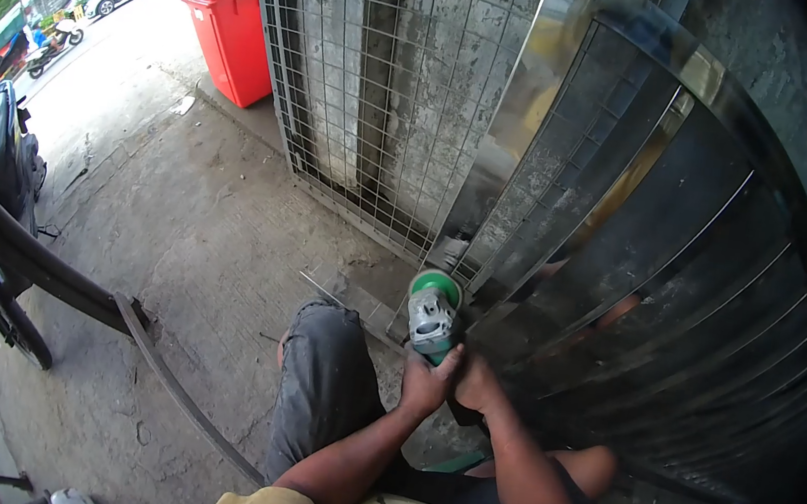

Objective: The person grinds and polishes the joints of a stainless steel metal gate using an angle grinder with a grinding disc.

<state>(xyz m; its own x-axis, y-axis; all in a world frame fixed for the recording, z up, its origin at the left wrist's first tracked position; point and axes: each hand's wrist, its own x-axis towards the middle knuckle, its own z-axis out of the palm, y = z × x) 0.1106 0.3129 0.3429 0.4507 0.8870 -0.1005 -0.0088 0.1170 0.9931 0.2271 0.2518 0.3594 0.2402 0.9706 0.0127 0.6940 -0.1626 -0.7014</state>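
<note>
An angle grinder [434, 318] with a green disc and a silver-grey head points away from me, its disc close to the lower corner of a shiny metal gate [620, 208]. My left hand [426, 381] is wrapped round the front of its green body. Just to the right, my right hand [476, 382] grips the rear part of the grinder, most of which is hidden behind the hands. Whether the disc touches the metal cannot be made out.
A wire mesh panel [394, 80] leans at a concrete wall. A red bin [232, 30] stands upper left, and a motorcycle [4, 183] at far left. A curved dark bar [40, 260] and a thin strip [184, 396] cross the left side. My knee [326, 353] is beside the grinder.
</note>
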